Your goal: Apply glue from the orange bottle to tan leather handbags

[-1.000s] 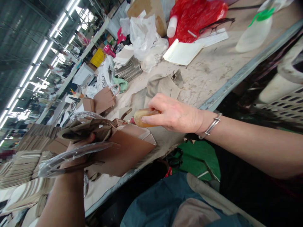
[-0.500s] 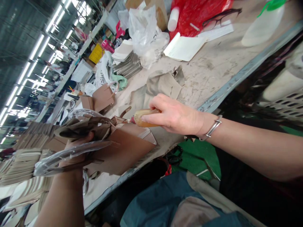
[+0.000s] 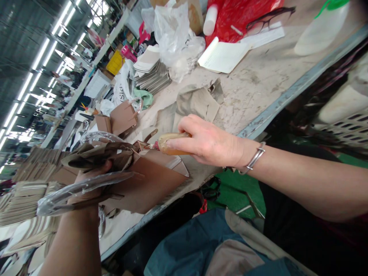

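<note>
My right hand (image 3: 205, 142) is closed round the wooden handle of a small brush (image 3: 168, 143), whose tip touches the top edge of a brown leather bag piece (image 3: 149, 182) lying at the table's near edge. My left hand (image 3: 92, 182) grips that bag piece together with crumpled paper stuffing (image 3: 94, 155) and a clear plastic-wrapped strap (image 3: 83, 188). A metal bangle sits on my right wrist.
A worn work table (image 3: 258, 84) carries a beige cloth (image 3: 195, 103), an open notebook (image 3: 222, 57), glasses (image 3: 266, 19), a red plastic bag (image 3: 238, 11), clear bags, a white bottle (image 3: 320, 28), stacked cut pieces (image 3: 152, 73), and more brown bags (image 3: 122, 119). Stacks of pieces (image 3: 25, 191) lie left.
The view has shifted slightly; my right hand with the brush has edged a little left along the bag's top edge. My left hand keeps its grip.
</note>
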Motion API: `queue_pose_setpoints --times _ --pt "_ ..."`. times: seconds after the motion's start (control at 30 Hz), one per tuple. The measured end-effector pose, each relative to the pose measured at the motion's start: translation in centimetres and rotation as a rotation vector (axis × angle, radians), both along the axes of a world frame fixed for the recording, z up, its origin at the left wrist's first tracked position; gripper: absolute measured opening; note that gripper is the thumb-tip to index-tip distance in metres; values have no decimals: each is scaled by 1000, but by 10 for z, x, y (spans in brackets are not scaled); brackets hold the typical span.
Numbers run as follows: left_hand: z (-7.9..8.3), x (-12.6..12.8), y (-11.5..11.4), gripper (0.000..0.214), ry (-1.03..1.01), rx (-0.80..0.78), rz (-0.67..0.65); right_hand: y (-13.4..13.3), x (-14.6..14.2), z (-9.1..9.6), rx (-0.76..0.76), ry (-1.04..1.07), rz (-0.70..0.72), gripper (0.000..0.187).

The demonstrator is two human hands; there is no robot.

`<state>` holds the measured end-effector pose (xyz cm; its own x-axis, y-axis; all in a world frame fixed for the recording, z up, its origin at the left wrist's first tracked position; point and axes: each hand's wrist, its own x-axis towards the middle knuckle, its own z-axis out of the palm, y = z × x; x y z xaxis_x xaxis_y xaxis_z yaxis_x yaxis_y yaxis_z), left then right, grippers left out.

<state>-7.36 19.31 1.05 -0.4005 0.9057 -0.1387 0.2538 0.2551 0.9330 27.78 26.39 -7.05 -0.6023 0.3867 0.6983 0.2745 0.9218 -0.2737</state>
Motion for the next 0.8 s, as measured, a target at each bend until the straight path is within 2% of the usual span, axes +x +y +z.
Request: queue_pose_setpoints --times 0.13,0.27,0.4,0.57,0.73,0.8 --pt "3 12 0 53 24 37 26 -2 6 -3 -18 -49 13 34" --pt "6 20 0 59 27 -11 63 -3 6 -1 -10 -39 12 35" --pt "8 21 -1 63 39 -35 72 -2 3 2 10 -8 -26 34" --pt "8 18 -1 66 53 -85 153 -6 7 0 -16 -67 9 31" --pt "7 15 -2 56 59 -7 72 -5 6 0 4 17 5 34" --pt "7 14 -3 52 59 -23 56 -3 4 1 3 31 0 35"
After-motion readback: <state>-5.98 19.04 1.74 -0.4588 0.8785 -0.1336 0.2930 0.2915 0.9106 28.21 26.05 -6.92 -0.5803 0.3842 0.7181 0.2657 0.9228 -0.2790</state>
